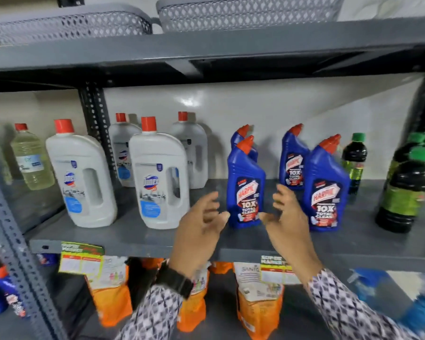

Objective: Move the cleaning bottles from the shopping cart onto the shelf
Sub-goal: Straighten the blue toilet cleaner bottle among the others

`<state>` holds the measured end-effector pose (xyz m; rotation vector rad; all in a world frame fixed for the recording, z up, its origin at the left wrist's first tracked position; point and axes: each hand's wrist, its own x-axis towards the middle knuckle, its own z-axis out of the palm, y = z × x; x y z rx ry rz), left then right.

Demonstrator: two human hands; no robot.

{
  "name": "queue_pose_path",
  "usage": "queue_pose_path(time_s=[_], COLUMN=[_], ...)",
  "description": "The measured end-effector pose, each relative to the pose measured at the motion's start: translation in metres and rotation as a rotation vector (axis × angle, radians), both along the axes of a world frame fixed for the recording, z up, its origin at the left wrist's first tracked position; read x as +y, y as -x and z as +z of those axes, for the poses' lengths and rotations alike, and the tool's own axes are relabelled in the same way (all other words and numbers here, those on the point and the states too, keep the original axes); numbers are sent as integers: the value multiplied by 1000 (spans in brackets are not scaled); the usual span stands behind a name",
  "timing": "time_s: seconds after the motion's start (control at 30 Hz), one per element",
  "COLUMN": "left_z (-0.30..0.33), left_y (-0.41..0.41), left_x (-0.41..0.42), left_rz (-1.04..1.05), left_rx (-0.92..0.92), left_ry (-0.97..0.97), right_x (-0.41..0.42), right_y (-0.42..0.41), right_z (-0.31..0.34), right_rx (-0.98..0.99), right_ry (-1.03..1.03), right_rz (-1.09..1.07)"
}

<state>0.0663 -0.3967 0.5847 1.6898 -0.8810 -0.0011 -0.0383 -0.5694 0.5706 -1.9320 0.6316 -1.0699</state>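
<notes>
We look at a grey metal shelf (123, 236) crowded with bottles; to the left of our hands stand white Domex bottles (157, 177) with red caps, one front and others behind, and further left a pale yellow bottle (31, 163) beside the perforated upright post (96, 128); to the right stand dark bottles with green caps (405, 192), near the shelf's right end. Above, two grey mesh baskets (245, 13) sit on the upper board; below, orange pouches (258, 307) hang behind price tags (81, 258).

The front blue Harpic bottle (245, 187) stands upright on the shelf, its long axis vertical, its label facing us and its angled red nozzle tipped up and to the right; a second blue bottle stands close behind it, and another pair (325, 190) stands just to the right.

Our left hand (201, 231) and right hand (287, 222) flank that front bottle, fingers spread and empty; the thumbs lie at its lower sides, though blur keeps us from telling whether they touch.
</notes>
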Motion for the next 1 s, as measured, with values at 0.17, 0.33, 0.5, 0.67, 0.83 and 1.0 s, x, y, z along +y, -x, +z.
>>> queue_pose_path(time_s=[0.17, 0.33, 0.5, 0.67, 0.83, 1.0], left_z=[14, 7, -8, -12, -16, -17], left_y=[-19, -25, -20, -24, -24, -23], left_x=[-37, -47, -50, -50, -50, -51], left_rz=[-136, -135, -187, -168, -155, -130], left_rx=[93, 41, 6, -3, -1, -18], left_ry=[-119, -137, -157, -192, -167, -171], right_x=[-29, -29, -24, -24, -24, -25], right_y=[-19, -11, 6, 8, 9, 9], right_z=[4, -1, -4, -1, -2, -3], right_rx=[115, 102, 111, 102, 98, 93], right_ry=[-183, -104, -22, -57, -65, -67], right_rz=[313, 242, 182, 185, 185, 178])
